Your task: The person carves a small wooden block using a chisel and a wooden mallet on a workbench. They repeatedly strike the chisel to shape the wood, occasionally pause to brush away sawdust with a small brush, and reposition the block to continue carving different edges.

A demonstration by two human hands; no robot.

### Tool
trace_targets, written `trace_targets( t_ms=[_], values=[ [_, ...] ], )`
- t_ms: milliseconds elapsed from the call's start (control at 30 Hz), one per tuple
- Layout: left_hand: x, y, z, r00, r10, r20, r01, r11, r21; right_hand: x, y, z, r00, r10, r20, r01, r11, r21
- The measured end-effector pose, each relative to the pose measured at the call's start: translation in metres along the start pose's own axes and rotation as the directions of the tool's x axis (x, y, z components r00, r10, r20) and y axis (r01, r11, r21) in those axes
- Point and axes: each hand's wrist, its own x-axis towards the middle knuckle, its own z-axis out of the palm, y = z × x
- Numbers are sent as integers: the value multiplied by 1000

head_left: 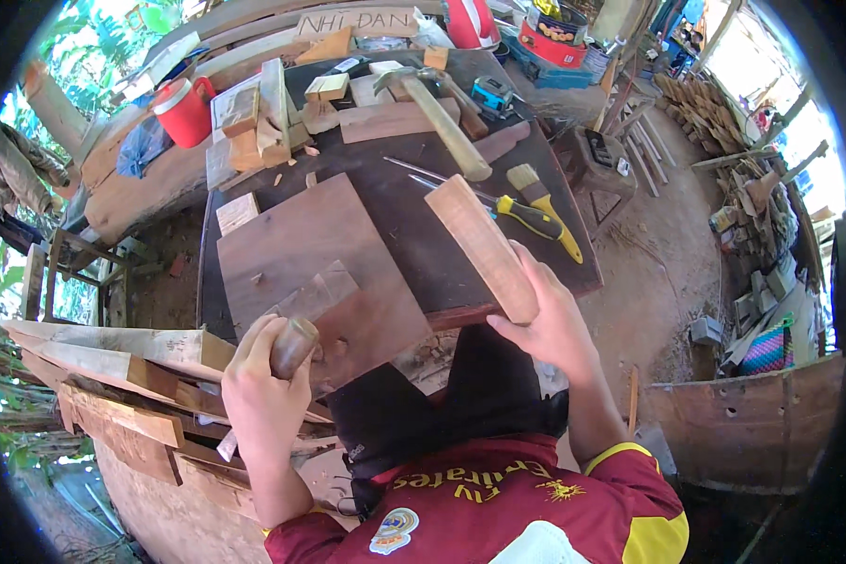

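My left hand is closed around a round wooden tool handle, its butt end pointing up; the rest of the tool is mostly hidden by the hand. In my right hand is a flat, light-brown wooden block, gripped at its near end and tilted up to the left. Between the hands and to the left, a square brown wooden board lies on the dark table, with a paler rectangular patch and a few chips on it. My left hand is over its near left corner.
On the table lie a yellow-handled screwdriver, a paintbrush, a hammer, a blue tape measure and several wood offcuts. A red jug stands beyond the left edge. Planks are stacked at the near left.
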Motion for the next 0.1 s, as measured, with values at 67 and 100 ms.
trace_targets(
  t_ms=[67, 100],
  values=[
    [-2, -5, 4, 998, -44, -42, 43, 999, -31, -1, -6, 4, 998, 70, 3, -70, 995, 77],
    [-2, -8, 5, 997, -73, -30, 72, 997, -27, -2, -10, 5, 994, 105, 8, -105, 988, 115]
  ],
)
